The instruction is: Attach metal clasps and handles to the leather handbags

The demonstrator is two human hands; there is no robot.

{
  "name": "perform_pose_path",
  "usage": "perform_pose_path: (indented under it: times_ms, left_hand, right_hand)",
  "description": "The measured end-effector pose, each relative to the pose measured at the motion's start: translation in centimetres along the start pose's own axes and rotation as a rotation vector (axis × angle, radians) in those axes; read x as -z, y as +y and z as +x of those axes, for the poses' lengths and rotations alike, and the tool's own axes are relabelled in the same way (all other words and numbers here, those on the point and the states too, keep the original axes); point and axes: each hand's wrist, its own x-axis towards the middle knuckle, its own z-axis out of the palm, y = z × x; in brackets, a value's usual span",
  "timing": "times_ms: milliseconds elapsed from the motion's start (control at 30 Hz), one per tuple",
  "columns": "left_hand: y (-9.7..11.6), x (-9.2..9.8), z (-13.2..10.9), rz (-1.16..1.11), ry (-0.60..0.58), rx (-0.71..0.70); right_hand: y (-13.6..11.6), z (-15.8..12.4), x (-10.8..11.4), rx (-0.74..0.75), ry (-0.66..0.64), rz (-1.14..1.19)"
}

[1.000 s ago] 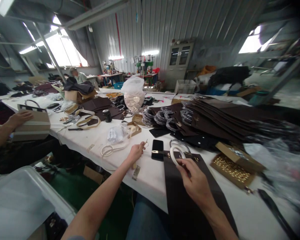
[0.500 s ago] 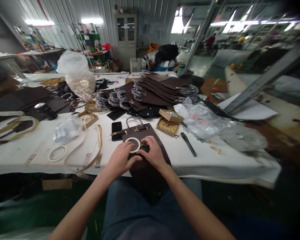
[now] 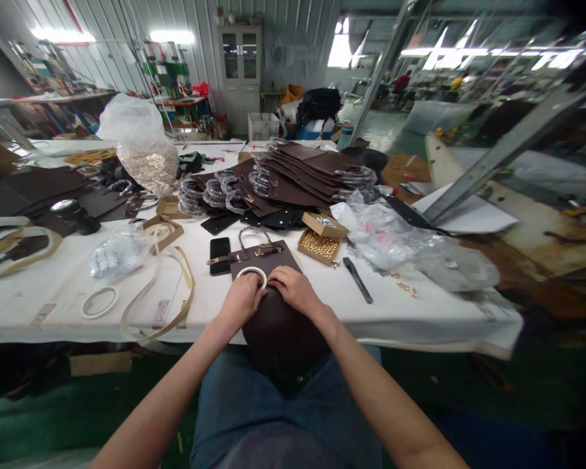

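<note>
A dark brown handbag panel (image 3: 279, 329) with a looped handle and gold-coloured fittings lies at the table's front edge and hangs down over my lap. My left hand (image 3: 241, 301) has its fingers curled through a narrow roll of pale tape (image 3: 262, 275), above the panel. Close beside it, my right hand (image 3: 297, 290) is closed in a pinch against the panel; what lies between its fingertips is hidden. Beyond the hands, a strap with a metal end reaches left from the panel across a black phone (image 3: 219, 248).
Small boxes of gold studs (image 3: 318, 246) and a dark cutter (image 3: 357, 280) lie to the right, near crumpled plastic (image 3: 381, 228). Stacked brown panels (image 3: 303, 179) stand behind. Leftward are another tape roll (image 3: 99, 303), a curled strip (image 3: 188, 293) and a black cylinder (image 3: 81, 217).
Both hands have closed from spread fingers. The panel has bulged up below them where it lay flatter. My left fingers have gone further into the tape roll. The whole view has shifted slightly.
</note>
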Motion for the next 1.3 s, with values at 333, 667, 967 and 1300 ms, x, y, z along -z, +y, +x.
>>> perform_pose_path:
  times_ms: [333,667,967,1300]
  left_hand:
    - [-0.4,0.5,0.1,-0.058,0.003,-0.082]
    - [0.1,2.1,-0.3,-0.325,0.136,0.0]
    - [0.3,1.9,-0.3,-0.287,0.157,-0.046]
    - [-7.0,7.8,-2.9,-0.3,0.577,0.356]
  right_hand:
    - [-1.2,0.8,0.5,0.085,-0.022,-0.088]
    - [-3.1,1.7,1.0,0.026,-0.031,-0.062]
    - [-3.3,1.8,0.2,0.066,0.007,0.082]
    - [-2.3,0.0,1.5,-0.197,0.293,0.213]
